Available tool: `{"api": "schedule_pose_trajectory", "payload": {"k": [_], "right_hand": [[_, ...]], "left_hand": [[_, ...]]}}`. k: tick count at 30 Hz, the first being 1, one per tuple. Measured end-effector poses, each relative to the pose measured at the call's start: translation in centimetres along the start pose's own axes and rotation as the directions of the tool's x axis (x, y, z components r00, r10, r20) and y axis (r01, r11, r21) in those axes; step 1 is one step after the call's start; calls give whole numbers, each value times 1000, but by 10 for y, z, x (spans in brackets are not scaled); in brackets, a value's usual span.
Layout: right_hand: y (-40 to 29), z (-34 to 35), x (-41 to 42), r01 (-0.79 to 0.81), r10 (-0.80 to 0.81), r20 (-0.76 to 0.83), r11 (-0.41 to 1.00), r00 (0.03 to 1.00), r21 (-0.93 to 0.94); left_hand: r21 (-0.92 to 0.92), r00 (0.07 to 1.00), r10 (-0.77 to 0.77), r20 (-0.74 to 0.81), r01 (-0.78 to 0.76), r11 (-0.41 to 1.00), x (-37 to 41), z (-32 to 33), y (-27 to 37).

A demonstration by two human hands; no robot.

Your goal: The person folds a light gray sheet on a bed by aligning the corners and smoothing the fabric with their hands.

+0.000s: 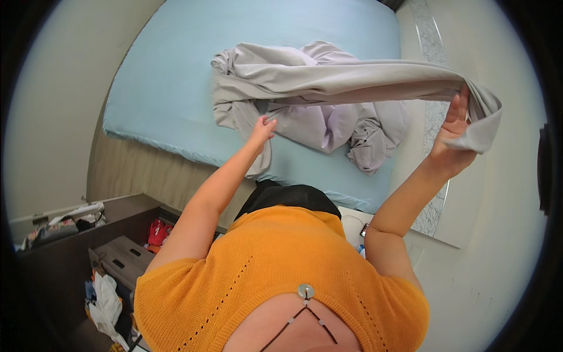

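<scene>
A large grey cloth (308,79), perhaps a sheet or duvet cover, lies bunched on a bed with a light blue fitted sheet (171,88). One long fold of the cloth stretches to the right, lifted, and drapes over my right hand (455,136), its end hanging past the wrist. The fingers of that hand are partly hidden by the fabric, so its grip is unclear. My left hand (264,130) is at the near edge of the heap, fingers bent, beside a strip of the cloth that hangs over the mattress edge; whether it pinches any fabric cannot be seen.
The bed meets a pale wall (488,211) on the right. At the lower left stands a dark wooden cabinet (127,207) with an open drawer unit (121,255) and loose clothes (105,299). A small white surface (352,215) with a few items is beside my right arm.
</scene>
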State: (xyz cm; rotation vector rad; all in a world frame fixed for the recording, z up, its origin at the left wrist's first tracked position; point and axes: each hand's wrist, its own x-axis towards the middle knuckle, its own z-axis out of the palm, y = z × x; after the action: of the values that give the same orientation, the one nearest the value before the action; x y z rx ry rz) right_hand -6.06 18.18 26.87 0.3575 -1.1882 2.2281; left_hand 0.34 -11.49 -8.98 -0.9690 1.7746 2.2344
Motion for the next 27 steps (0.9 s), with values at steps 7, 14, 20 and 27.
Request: {"api": "schedule_pose_trajectory", "payload": {"k": [7, 14, 20, 27], "right_hand": [[-38, -102, 40, 75, -113, 94, 939, 989, 336], [-35, -122, 17, 203, -173, -324, 978, 930, 59], [-19, -152, 12, 211, -231, -401, 973, 886, -94], [70, -134, -25, -212, 176, -134, 574, 975, -791]], "left_hand": [[591, 811, 538, -228, -324, 739, 64, 43, 6], [866, 653, 752, -90, -321, 382, 85, 43, 64], [902, 880, 214, 424, -392, -179, 96, 25, 59], [799, 697, 535, 478, -598, 65, -1, 42, 103]]}}
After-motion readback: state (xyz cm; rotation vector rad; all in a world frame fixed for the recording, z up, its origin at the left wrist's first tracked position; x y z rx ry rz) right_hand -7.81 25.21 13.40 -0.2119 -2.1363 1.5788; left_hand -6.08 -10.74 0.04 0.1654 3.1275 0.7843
